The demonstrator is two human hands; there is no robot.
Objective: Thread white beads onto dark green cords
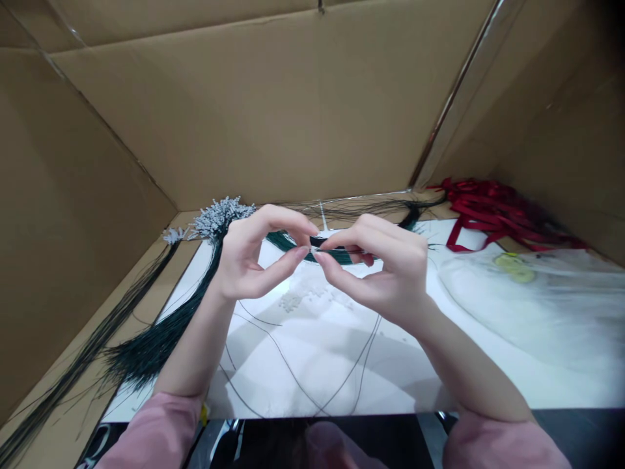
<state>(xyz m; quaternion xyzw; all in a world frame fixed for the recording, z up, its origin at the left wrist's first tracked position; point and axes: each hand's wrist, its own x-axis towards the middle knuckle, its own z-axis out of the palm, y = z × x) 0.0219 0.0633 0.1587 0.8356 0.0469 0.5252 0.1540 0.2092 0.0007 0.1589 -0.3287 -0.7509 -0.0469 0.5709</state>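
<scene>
Above the middle of the white board [273,391], my hands meet fingertip to fingertip. My left hand [256,257] is curled, thumb and index finger coming together at a tiny white bead [314,248]. My right hand [385,260] pinches a thin dark wire [359,253] close to that bead. The exact contact at the fingertips is too small to make out. Small white beads [293,298] lie scattered on the board below. Behind the hands is a curved bundle of green wire [336,256], partly hidden by the fingers.
To the left lie a bunch of white-tipped stems [219,218] with dark green wires and a thinner bundle [117,303]. Red ribbon [498,208] is heaped at the back right, near a clear plastic bag [527,306]. Cardboard walls [273,111] surround the board. Loose wires [288,365] cross its front.
</scene>
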